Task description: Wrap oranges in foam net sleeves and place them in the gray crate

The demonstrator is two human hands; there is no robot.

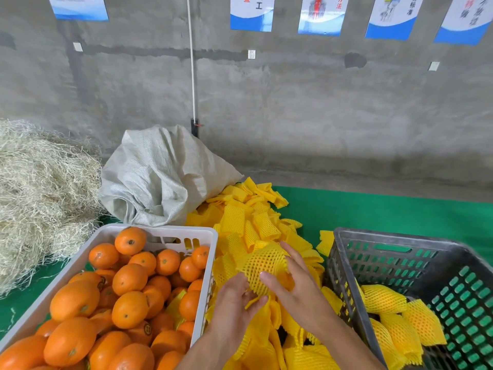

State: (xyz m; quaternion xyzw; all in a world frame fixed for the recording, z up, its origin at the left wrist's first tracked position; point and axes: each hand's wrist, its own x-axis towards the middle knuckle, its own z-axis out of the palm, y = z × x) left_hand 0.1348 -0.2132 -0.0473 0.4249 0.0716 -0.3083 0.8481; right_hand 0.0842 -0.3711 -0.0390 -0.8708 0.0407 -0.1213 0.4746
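Between my hands is an orange inside a stretched yellow foam net sleeve. My right hand grips it from the right, thumb across the net. My left hand pinches the sleeve's lower open end. A white crate at the left holds several bare oranges. The gray crate at the right holds several wrapped oranges. A heap of flat yellow sleeves lies between the crates.
A grey woven sack slumps behind the white crate. Straw-like packing is piled at the far left. Green cloth covers the table. A concrete wall with posters stands behind.
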